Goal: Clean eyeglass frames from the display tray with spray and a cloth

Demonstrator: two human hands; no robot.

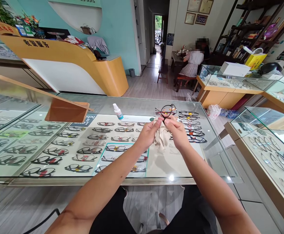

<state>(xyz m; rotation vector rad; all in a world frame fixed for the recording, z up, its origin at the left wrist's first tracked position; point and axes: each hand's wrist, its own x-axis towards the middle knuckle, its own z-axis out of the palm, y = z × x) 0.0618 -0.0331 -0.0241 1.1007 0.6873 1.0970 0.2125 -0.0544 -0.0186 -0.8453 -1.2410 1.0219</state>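
Above the glass counter, my left hand (149,131) and my right hand (177,130) are close together, fingers closed. Between them is a pair of dark round-framed eyeglasses (167,105), its rim standing up past my fingertips. A beige cleaning cloth (161,138) hangs down from my left fingers, bunched against the glasses. My right thumb and fingers pinch the frame near its lower edge. Part of the glasses is hidden behind my fingers and the cloth. A small white spray bottle (118,112) with a blue-green base stands on the counter to the left.
Rows of eyeglasses (89,150) lie inside the glass display counter (142,100). A wood-framed mirror (66,112) stands at its left. Another glass case (266,152) is at the right. Farther back are a yellow reception desk (112,74) and a seated person (193,63).
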